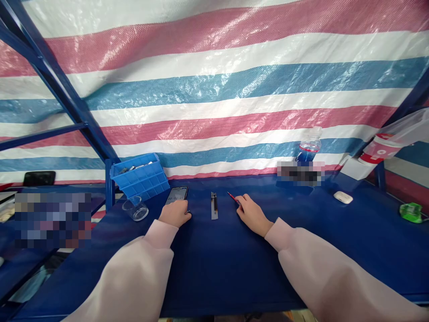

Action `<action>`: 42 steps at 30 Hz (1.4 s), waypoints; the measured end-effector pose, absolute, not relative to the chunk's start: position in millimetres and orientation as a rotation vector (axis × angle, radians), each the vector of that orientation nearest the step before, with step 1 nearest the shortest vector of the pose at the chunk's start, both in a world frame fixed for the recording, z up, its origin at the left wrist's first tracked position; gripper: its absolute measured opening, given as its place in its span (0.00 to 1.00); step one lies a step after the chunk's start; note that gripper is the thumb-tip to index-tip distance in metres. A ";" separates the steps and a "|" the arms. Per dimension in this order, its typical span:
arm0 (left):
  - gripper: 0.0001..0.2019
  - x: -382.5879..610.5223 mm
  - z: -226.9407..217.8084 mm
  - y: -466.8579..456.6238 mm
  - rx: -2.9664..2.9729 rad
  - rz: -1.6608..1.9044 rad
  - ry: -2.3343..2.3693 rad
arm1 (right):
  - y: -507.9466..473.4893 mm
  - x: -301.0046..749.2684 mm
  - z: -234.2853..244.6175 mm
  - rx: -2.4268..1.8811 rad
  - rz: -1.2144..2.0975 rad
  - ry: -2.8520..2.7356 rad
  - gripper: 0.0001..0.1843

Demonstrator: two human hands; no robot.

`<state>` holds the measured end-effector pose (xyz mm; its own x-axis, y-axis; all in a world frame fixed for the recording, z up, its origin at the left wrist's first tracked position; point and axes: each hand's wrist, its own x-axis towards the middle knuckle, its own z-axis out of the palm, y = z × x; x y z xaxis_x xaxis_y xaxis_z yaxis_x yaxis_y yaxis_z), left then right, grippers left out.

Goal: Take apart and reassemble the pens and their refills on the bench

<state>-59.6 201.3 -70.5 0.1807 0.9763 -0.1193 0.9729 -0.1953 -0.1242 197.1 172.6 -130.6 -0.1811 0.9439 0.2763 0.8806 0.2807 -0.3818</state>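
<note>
A red pen (233, 198) sits in the right hand (252, 215), near the middle of the frame. Its red barrel pokes out from the curled fingers and slants toward the upper left, and the hand rests low over the blue bench (228, 273). The left hand (174, 213) lies just left of center with its fingers curled downward. It touches the lower edge of a smartphone (176, 195), whose lit screen faces up; whether it pinches anything is impossible to tell. Pale pink sleeves (134, 279) run from both wrists to the bottom corners.

Between the hands lies a narrow pale strip (214, 213) with two slim dark pens (213, 201) on it. Left of the smartphone stand a clear glass cup (135, 209) and a tilted blue plastic parts bin (139, 176) holding metal pieces. A black phone (39, 178) lies farther off at the left edge.

On the right stand a plastic water bottle (310, 146), its base behind a pixelated patch, and a white earbud case (342, 197). A green object (410, 212) sits at the far right. A striped pink, white and blue tarp (214, 89) fills the upper frame behind a blue steel frame (56, 80).
</note>
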 end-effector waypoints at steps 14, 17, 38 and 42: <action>0.09 -50.3 -72.1 198.1 -2.365 0.207 -1.993 | 171.8 198.1 -129.7 -1.621 0.210 -2.092 0.15; 0.10 -49.3 -71.4 197.9 -2.360 0.221 -1.995 | 172.0 198.1 -129.7 -1.621 0.194 -2.094 0.14; 0.13 -37.6 -80.2 194.7 -2.486 -0.414 -1.657 | 173.8 199.4 -133.8 -1.700 0.158 -2.120 0.17; 0.12 -33.5 -85.2 194.4 -2.600 -0.452 -1.556 | 175.2 200.5 -137.4 -1.571 0.169 -2.060 0.20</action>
